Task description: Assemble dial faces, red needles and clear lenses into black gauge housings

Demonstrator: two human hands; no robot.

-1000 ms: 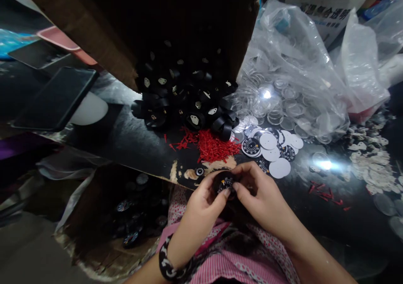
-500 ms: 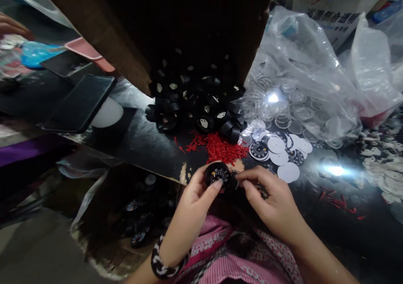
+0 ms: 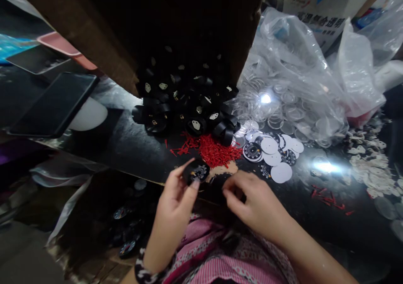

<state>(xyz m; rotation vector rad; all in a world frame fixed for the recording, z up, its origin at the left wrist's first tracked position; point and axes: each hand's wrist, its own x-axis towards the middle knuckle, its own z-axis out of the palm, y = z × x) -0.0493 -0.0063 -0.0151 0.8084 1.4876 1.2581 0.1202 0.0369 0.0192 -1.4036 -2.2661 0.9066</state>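
At the left edge of your view, the blue plastic point(image 3: 14, 47) is cut off. The lower box point(image 3: 75, 254) is dark inside; only a few dials point(image 3: 127, 248) in it are readable. The upper box point(image 3: 107, 53) is too dark to inspect toward its back. Your left hand point(image 3: 173, 204) pinches the black dial point(image 3: 198, 168) between thumb and fingers; the fingers behind it are partly hidden. Your right hand point(image 3: 252, 196) is curled to the right of the dial, apart from it, thumb and forefinger close together; you cannot tell whether they grip anything.

The black dial is round and tilted face up, over the front edge of the table point(image 3: 129, 156). Its face carries white markings and an orange mark; blur obscures the finer detail.

On the dark table, left to right, you have a phone point(image 3: 56, 103) against a white support point(image 3: 90, 116), black cups point(image 3: 189, 103) at the mouth of the upper box, red pins point(image 3: 217, 152), overlapping printed discs point(image 3: 280, 173), clear rings point(image 3: 277, 118) beside a plastic bag point(image 3: 296, 36), and small white pieces point(image 3: 378, 170).
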